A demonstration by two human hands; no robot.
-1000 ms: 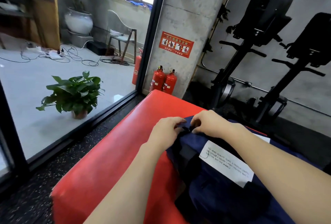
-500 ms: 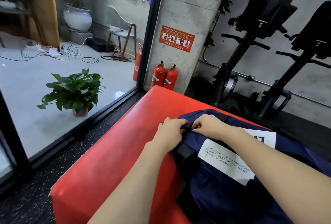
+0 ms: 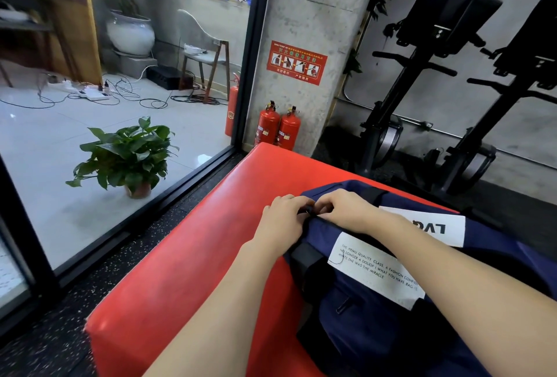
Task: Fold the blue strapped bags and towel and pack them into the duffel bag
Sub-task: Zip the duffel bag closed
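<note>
Both hands at near end of duffel bag (image 3: 391, 301): left hand (image 3: 283, 220) and right hand (image 3: 346, 210) pinch zipper pull (image 3: 309, 211) between them; bag stretches away rightward.

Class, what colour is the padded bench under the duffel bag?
Bright red padded bench, clearest in the head view.

The duffel bag (image 3: 452, 301) runs off the right and bottom edges, its inside unseen. Curled fingers of the left hand (image 3: 283, 220) and right hand (image 3: 346, 210) cover a small black part at the bag's far end; whether it is a zipper pull cannot be told. The right forearm hides part of the white label (image 3: 370, 268).
</note>
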